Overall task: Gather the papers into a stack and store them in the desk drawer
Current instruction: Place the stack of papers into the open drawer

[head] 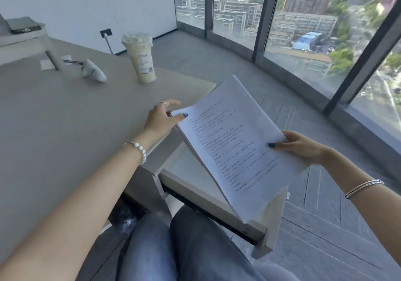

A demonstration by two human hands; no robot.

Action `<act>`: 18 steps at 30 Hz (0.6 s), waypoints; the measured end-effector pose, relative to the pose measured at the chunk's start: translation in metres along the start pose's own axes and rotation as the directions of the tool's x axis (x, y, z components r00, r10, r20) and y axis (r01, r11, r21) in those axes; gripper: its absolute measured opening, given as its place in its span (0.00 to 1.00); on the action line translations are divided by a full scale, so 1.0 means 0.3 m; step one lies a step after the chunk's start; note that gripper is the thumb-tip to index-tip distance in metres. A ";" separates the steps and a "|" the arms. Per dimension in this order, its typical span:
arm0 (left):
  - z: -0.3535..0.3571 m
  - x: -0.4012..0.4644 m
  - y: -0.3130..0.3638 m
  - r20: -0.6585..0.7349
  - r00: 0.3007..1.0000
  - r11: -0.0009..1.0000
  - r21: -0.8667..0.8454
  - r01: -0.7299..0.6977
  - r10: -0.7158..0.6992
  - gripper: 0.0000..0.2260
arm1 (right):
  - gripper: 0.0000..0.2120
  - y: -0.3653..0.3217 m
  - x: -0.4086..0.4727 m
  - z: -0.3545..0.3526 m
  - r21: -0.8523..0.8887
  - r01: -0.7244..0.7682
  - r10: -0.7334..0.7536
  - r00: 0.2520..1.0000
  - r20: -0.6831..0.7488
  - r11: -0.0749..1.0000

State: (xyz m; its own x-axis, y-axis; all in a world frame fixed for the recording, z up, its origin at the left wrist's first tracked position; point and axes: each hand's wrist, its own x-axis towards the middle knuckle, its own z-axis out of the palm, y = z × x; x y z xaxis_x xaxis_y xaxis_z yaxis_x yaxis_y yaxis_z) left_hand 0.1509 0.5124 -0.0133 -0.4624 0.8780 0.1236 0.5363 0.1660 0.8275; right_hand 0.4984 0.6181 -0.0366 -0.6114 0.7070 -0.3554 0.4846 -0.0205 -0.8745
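A stack of white printed papers (235,142) is held in the air, tilted, above the pulled-out desk drawer (191,185). My left hand (161,118) grips the stack's upper left corner, thumb on top. My right hand (301,146) holds the right edge, thumb on the top sheet. The stack's lower corner hangs over the drawer's front right part. The drawer's inside is pale, and the part in view holds nothing; the rest is hidden by the papers.
The grey desk (65,118) carries a tall plastic cup of milky drink (141,58), a white crumpled object (94,70) and small paper slips (46,65) by a stand leg. My knees in jeans (184,248) are under the drawer. Curved floor-to-ceiling windows (303,31) stand to the right.
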 end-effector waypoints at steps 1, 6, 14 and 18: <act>0.006 0.011 0.000 0.013 1.000 1.000 0.010 -0.007 0.007 0.16 | 0.19 0.010 -0.004 -0.013 0.006 -0.011 0.011 1.000 0.009 1.000; 0.031 0.064 0.011 0.056 0.997 0.993 0.103 -0.057 0.052 0.17 | 0.10 0.053 0.007 -0.076 0.005 -0.083 0.083 0.994 0.076 0.997; 0.066 0.097 -0.012 0.155 0.984 0.970 0.208 -0.122 0.091 0.22 | 0.15 0.079 0.178 -0.050 -0.241 -0.172 0.223 0.953 0.203 0.955; 0.069 0.105 -0.028 0.152 0.983 0.965 0.223 -0.140 0.107 0.22 | 0.17 0.073 0.282 -0.018 -0.327 -0.184 0.264 0.939 0.221 0.927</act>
State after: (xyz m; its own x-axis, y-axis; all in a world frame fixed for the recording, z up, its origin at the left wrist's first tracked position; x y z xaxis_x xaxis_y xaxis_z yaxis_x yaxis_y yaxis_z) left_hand 0.1463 0.5480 -0.0276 -0.2899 0.9486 0.1271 0.7396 0.1378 0.6588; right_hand 0.4606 0.6811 -0.0840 -0.5843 0.5025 -0.6373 0.7661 0.0822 -0.6375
